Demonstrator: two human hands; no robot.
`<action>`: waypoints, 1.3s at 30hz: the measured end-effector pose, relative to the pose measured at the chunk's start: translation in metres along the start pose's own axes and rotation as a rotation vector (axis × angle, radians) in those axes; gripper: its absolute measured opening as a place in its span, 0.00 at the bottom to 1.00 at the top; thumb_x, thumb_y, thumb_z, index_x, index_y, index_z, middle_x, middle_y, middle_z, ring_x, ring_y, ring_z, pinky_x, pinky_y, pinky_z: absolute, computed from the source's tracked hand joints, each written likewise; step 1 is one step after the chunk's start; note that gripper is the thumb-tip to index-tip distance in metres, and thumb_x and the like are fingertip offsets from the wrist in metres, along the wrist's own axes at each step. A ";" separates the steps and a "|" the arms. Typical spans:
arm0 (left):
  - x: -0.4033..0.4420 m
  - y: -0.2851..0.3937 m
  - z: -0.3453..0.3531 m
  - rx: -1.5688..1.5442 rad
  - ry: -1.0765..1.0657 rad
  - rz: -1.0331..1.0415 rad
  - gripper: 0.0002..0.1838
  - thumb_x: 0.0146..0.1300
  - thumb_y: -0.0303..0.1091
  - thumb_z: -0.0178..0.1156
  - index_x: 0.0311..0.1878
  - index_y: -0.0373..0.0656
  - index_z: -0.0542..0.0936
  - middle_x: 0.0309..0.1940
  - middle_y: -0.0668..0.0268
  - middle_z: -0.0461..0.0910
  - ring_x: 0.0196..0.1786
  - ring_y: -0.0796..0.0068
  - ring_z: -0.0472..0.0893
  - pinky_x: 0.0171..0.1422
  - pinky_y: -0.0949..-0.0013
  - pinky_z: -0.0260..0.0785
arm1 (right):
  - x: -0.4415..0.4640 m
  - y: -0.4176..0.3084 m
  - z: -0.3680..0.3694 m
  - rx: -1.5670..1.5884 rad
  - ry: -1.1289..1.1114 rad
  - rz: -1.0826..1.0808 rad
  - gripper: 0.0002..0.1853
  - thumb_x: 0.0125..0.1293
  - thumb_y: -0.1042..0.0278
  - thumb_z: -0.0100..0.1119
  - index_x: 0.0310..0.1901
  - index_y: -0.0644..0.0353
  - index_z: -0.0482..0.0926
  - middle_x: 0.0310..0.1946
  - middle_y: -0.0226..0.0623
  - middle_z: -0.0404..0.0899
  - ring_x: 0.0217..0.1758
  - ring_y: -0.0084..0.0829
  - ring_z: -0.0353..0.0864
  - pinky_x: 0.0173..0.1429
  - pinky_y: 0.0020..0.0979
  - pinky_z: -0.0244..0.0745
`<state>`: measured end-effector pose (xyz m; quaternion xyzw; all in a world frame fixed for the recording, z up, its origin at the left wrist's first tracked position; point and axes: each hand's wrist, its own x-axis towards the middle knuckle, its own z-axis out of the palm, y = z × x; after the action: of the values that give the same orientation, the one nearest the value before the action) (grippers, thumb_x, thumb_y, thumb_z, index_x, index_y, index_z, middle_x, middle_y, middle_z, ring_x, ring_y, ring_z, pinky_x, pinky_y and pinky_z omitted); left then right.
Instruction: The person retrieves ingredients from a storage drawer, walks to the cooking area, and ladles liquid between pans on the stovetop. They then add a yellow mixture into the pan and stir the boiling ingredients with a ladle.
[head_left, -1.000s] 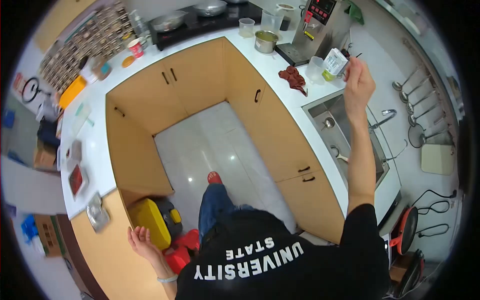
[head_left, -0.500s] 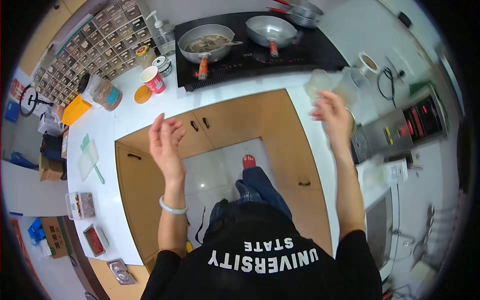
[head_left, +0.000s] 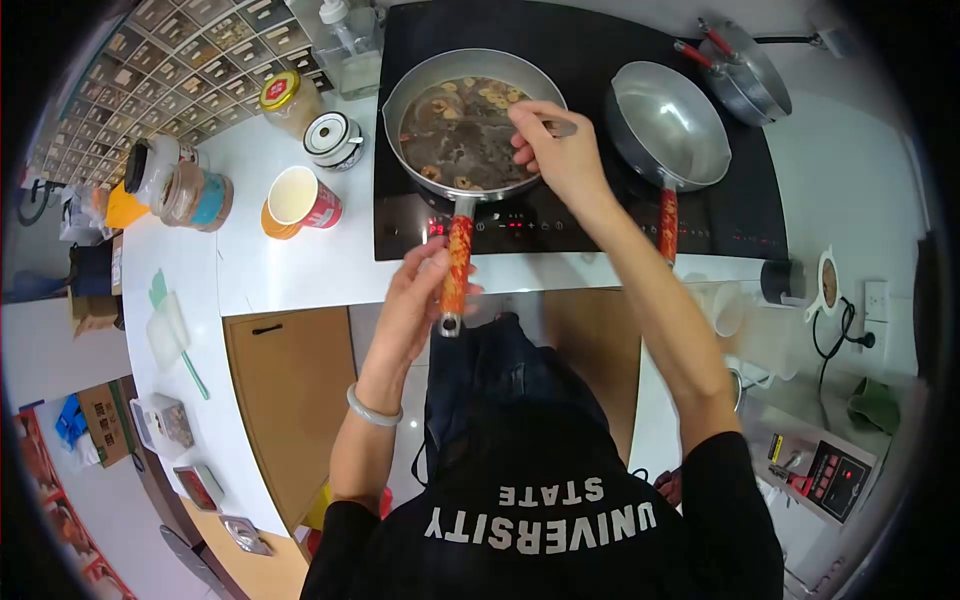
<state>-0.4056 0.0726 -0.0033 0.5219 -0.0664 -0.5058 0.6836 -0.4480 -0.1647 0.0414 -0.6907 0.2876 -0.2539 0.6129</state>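
On the left of the cooktop stands a metal pan (head_left: 393, 125) with brown liquid and ring-like slices inside. My right hand (head_left: 560, 155) is closed around the handle of a metal spoon (head_left: 561, 128) above the pan's right rim. The spoon's working end is hard to make out in the dark liquid. My left hand (head_left: 412, 295), a pale bangle on its wrist, wraps round the pan's red-orange patterned handle (head_left: 458, 262), thumb on the near side and fingertips showing beyond it. Right of this pan sits a second metal pan (head_left: 672, 120), with only bare metal showing inside.
More small pots (head_left: 752, 80) sit at the cooktop's (head_left: 590, 225) back right. Left of it are a paper cup (head_left: 318, 205), a white-lidded jar (head_left: 333, 140), a yellow-lidded jar (head_left: 290, 103) and a pump bottle (head_left: 352, 60). Blurred clear containers (head_left: 765, 335) stand on the right.
My hands, raised and apart over the floor and right counter before, are now at the left pan. The right has taken the spoon, the left the pan handle. My view has come closer to the cooktop.
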 end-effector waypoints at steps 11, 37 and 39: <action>0.020 0.016 0.018 -0.288 -0.128 -0.352 0.16 0.70 0.39 0.52 0.56 0.42 0.68 0.25 0.68 0.69 0.18 0.78 0.69 0.21 0.73 0.62 | 0.018 -0.037 -0.079 -1.341 -0.621 -1.079 0.24 0.51 0.71 0.61 0.53 0.62 0.73 0.40 0.37 0.76 0.44 0.37 0.79 0.51 0.36 0.76; 0.020 0.014 0.018 -0.348 -0.132 -0.367 0.13 0.71 0.38 0.51 0.54 0.43 0.70 0.24 0.69 0.69 0.17 0.80 0.68 0.20 0.75 0.60 | -0.037 -0.059 -0.044 -0.563 -0.072 -0.396 0.11 0.66 0.74 0.55 0.48 0.66 0.79 0.39 0.44 0.80 0.37 0.34 0.84 0.48 0.28 0.77; 0.020 0.014 0.018 -0.355 -0.131 -0.371 0.14 0.71 0.38 0.52 0.54 0.43 0.70 0.24 0.69 0.69 0.17 0.80 0.68 0.20 0.75 0.60 | -0.027 -0.056 -0.046 -0.849 -0.155 -0.625 0.13 0.62 0.75 0.58 0.48 0.65 0.78 0.38 0.43 0.79 0.37 0.36 0.82 0.50 0.31 0.77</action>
<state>-0.3980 0.0446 0.0072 0.3634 0.0760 -0.6588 0.6543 -0.4946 -0.1727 0.1023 -0.9475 0.0996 -0.2336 0.1940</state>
